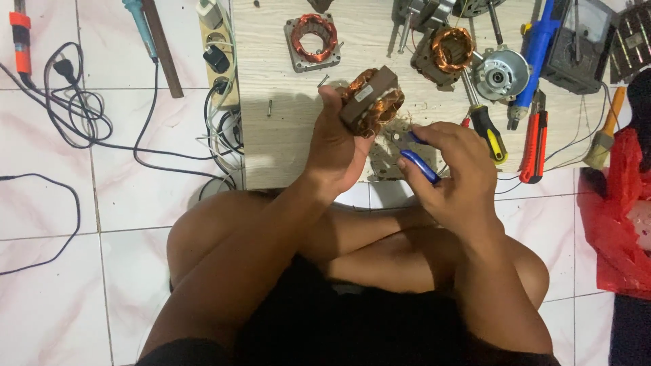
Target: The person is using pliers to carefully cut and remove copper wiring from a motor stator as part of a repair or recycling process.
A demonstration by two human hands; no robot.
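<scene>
Crossed bare legs [380, 244] on glossy white marble-look floor tiles [47, 203], nearest the camera. Left hand [336, 146] wrapped tight round a blocky motor stator [371, 100]: laminated steel core, shiny copper windings bulging at both ends, held just above the near edge of the pale wood-grain tabletop [285, 135]. Right hand [451, 166] closed on blue-handled pliers [415, 157], tip close to the stator's lower side; contact not discernible. Further back: square stator frame [313, 41] with copper coils, round metal motor housing [502, 73], yellow-black screwdriver [488, 129], red-handled cutters [534, 142].
</scene>
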